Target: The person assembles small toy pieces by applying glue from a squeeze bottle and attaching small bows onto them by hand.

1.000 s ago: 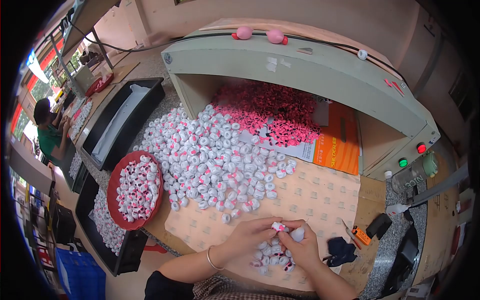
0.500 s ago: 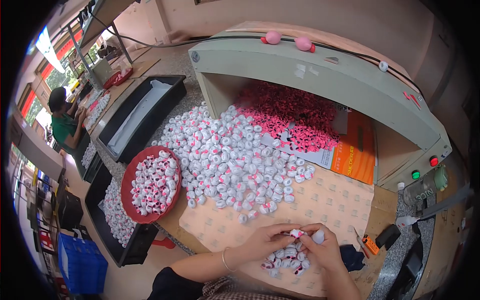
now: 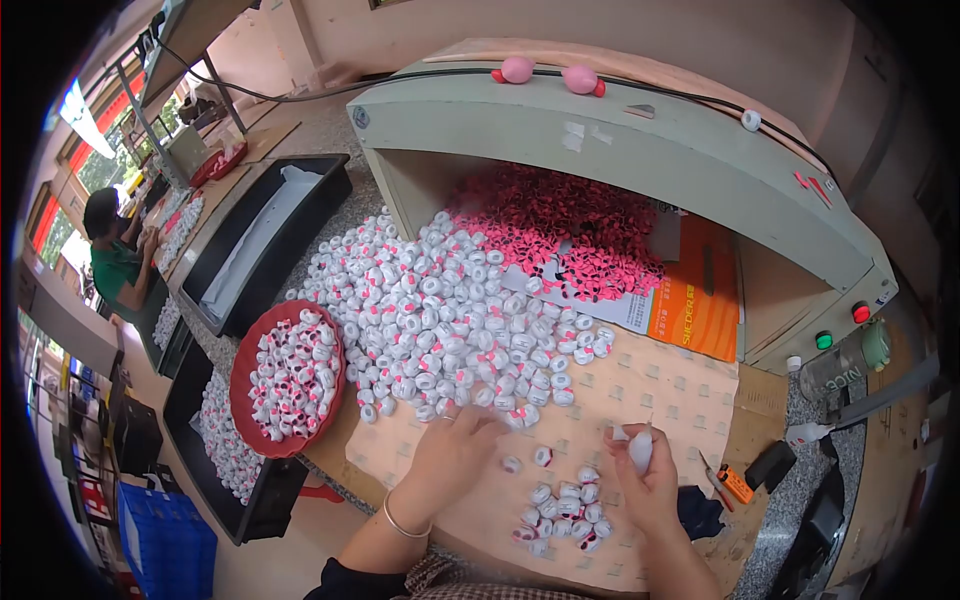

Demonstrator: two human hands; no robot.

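The left hand [image 3: 450, 452] reached to the near edge of the large pile of white pieces [image 3: 440, 320], its fingertips among the nearest ones; whether it gripped any could not be told. The right hand [image 3: 645, 475] had its fingers closed on a small white bottle [image 3: 640, 450], the thin tip pointing up. Between and below the hands, a small cluster of white and pink pieces [image 3: 566, 512] lay on the patterned sheet [image 3: 650, 385] over the counter [image 3: 758, 405], with two loose pieces just beside it. A red basket [image 3: 240, 385] full of similar pieces stood left of the pile. Pink parts [image 3: 600, 262] were heaped under the metal hood [image 3: 620, 135]. An orange tool [image 3: 736, 485] and dark cloth [image 3: 700, 512] lay right of the right hand.
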